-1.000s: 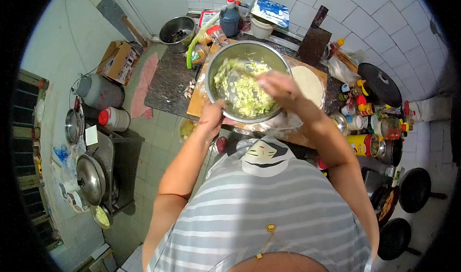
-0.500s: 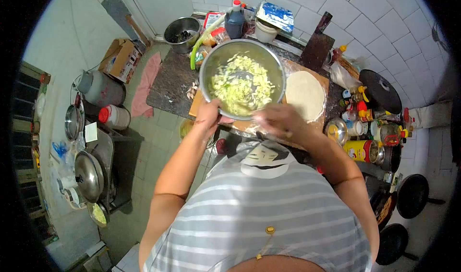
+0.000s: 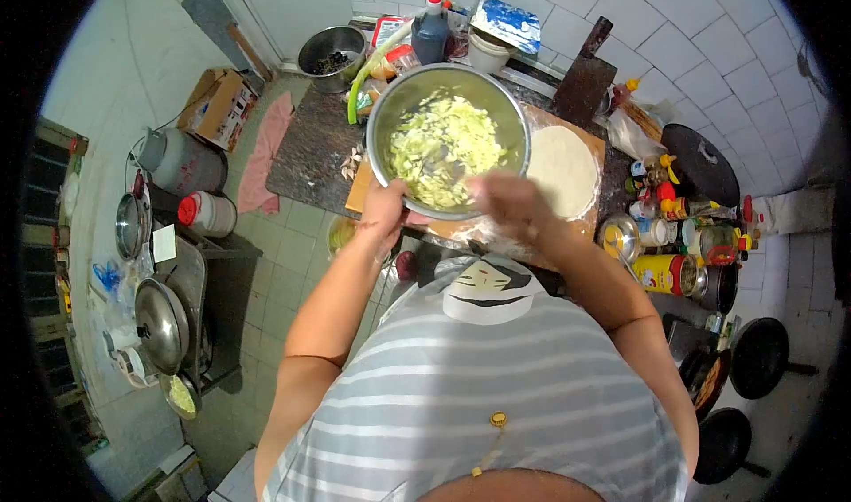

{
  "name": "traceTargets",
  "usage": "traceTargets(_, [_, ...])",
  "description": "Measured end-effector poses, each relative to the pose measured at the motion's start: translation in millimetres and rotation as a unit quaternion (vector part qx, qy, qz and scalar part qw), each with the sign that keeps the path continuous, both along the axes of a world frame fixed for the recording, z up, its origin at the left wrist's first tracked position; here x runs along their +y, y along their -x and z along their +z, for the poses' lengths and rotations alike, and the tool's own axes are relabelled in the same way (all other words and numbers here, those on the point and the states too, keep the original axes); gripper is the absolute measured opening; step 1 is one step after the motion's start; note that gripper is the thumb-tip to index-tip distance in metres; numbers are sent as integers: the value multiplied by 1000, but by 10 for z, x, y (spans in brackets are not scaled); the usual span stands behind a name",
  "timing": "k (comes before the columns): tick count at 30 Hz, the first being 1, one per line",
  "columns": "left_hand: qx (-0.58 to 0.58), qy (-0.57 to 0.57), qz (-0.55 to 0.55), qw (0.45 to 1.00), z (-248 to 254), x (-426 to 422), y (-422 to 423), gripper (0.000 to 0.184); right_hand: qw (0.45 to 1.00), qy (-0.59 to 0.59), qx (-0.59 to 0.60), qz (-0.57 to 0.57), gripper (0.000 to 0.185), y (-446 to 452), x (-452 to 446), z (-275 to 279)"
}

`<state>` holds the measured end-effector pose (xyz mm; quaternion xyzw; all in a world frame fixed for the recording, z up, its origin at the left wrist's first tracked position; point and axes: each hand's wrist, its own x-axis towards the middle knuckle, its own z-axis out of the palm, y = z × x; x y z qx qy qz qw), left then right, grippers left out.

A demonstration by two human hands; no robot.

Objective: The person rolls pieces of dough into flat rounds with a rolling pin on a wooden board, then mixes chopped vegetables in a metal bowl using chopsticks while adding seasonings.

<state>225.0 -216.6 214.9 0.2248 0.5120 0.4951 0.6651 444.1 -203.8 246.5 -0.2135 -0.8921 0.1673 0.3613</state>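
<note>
A large metal bowl (image 3: pixel 519 130) of chopped pale green vegetable (image 3: pixel 443 139) is held over the counter. My left hand (image 3: pixel 385 208) grips its rim at the front left. At the front right rim my right hand (image 3: pixel 512 204) is curled closed and smeared by motion; what it holds is hard to make out, though a greyish streak shows among the pieces ahead of it. Beneath the bowl lies a floured wooden board (image 3: pixel 587 227). A round sheet of rolled dough (image 3: pixel 564 172) rests on the board, right of the bowl.
A cleaver (image 3: pixel 585 81) leans near the tiled wall. Behind the bowl stand a dark bottle (image 3: pixel 432 37), a green onion (image 3: pixel 362 90) and a metal pot (image 3: pixel 331 59). Garlic cloves (image 3: pixel 352 161) lie left of the board. Spice jars and a yellow can (image 3: pixel 663 274) crowd the right side.
My right hand has shifted slightly right and up along the bowl's edge, and the vegetable pieces have been stirred about. The bowl stays in my left hand.
</note>
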Motion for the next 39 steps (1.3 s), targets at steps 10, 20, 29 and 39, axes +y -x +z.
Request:
traceTargets(10, [-49,21,-38,998,-99,-2,-47,50,970,232,-60,-30,12,48,313,215])
traceTargets(20, [75,4,-97,993,183,143,205,47,921,367,-108,-76,29,-82,732,187])
traceTargets(29, [102,4,-9,995,6,227,575,43,956,267,-73,-92,23,-160,647,149])
traceTargets(39, [-31,28,170,984,-536,-170,869,40,994,59,-23,86,16,1117,808,-544])
